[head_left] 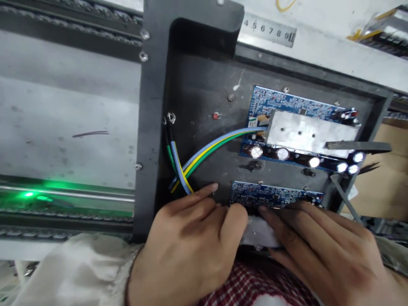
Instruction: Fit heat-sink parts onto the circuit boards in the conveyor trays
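Note:
A dark fixture tray point(197, 85) holds two blue circuit boards. The far board point(287, 104) carries a metal heat sink point(306, 131) and a row of capacitors point(314, 161). The near board point(270, 196) lies at the tray's front edge. My left hand point(188, 246) rests with curled fingers pressed on that board's left end, its index finger by the wires. My right hand point(325, 246) lies with fingers stretched over the board's right end and a pale part point(258, 233) beneath it. Blue, yellow and green wires point(204, 153) loop from the far board to the tray's left wall.
Left of the tray runs a grey conveyor surface point(63, 119) with a green light point(28, 194) on its near rail. A metal ruler point(270, 29) lies beyond the tray. Cardboard point(385, 182) sits to the right. A small red part point(216, 115) lies loose in the tray.

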`<act>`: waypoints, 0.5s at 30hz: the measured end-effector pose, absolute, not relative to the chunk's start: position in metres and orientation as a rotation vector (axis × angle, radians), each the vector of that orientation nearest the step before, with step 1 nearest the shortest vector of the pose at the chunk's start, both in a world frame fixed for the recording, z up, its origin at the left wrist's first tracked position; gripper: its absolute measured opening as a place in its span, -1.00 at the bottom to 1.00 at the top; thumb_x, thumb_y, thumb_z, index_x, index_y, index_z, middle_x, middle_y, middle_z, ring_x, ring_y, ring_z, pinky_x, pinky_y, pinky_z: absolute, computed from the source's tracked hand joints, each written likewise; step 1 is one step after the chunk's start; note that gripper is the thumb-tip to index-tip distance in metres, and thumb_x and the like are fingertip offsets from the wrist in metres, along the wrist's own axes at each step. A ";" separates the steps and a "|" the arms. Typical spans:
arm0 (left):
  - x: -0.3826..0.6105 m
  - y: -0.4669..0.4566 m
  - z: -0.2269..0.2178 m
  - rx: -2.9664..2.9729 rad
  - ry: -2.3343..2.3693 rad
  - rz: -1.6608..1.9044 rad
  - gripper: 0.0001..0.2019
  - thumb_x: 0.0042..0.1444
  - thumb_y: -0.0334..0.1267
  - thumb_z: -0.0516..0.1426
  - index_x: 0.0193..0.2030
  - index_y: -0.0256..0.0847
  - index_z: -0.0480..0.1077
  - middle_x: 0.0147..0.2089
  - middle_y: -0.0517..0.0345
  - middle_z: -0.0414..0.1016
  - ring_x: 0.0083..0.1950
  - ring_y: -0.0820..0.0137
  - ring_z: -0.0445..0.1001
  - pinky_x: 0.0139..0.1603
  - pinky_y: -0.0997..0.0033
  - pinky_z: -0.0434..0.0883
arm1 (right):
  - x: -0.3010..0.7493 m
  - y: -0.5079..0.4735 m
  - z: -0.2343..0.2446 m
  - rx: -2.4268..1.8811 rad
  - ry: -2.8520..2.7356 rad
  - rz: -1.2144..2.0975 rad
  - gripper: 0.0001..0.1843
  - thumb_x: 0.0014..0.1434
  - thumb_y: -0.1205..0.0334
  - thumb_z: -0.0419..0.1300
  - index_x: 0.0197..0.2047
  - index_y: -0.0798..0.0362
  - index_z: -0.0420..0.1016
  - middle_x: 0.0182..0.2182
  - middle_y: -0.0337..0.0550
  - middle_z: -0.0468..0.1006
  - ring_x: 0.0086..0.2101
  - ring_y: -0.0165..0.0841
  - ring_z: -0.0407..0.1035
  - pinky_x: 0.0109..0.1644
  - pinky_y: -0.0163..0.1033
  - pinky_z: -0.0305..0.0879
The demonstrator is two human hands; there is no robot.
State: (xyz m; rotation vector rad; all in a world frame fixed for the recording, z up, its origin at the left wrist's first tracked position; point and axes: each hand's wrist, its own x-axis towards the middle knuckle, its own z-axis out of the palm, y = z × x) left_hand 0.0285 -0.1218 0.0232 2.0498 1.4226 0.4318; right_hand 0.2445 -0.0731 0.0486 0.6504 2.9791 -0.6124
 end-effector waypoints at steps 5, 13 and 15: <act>0.027 -0.123 0.023 2.439 1.260 0.463 -0.79 0.18 -0.45 -0.05 -0.22 -0.25 0.40 -0.47 0.21 0.50 -0.39 0.44 0.52 -0.03 0.32 0.54 | 0.239 -0.071 0.043 0.718 2.947 -0.596 -0.66 0.22 0.27 0.10 -0.02 0.32 0.45 -0.39 0.01 0.49 -0.39 -0.22 0.36 -0.46 -0.16 0.31; 0.027 -0.128 0.018 2.938 1.038 0.278 -0.62 0.20 -0.48 -0.06 0.09 -0.10 0.35 -0.44 0.22 0.51 -0.43 0.46 0.49 -0.34 0.48 0.47 | 0.291 -0.084 0.078 1.026 2.968 -0.564 -0.54 0.25 0.13 0.12 0.12 0.25 0.38 -0.12 0.09 0.46 -0.15 -0.24 0.36 -0.08 -0.13 0.34; 0.029 -0.128 0.016 2.920 1.092 0.189 -0.57 0.19 -0.48 -0.08 0.12 -0.04 0.32 -0.46 0.22 0.49 -0.43 0.43 0.48 -0.45 0.50 0.37 | 0.306 -0.096 0.080 1.066 2.975 -0.564 -0.56 0.23 0.13 0.14 0.12 0.16 0.38 -0.10 0.05 0.48 -0.12 -0.22 0.37 -0.03 -0.09 0.33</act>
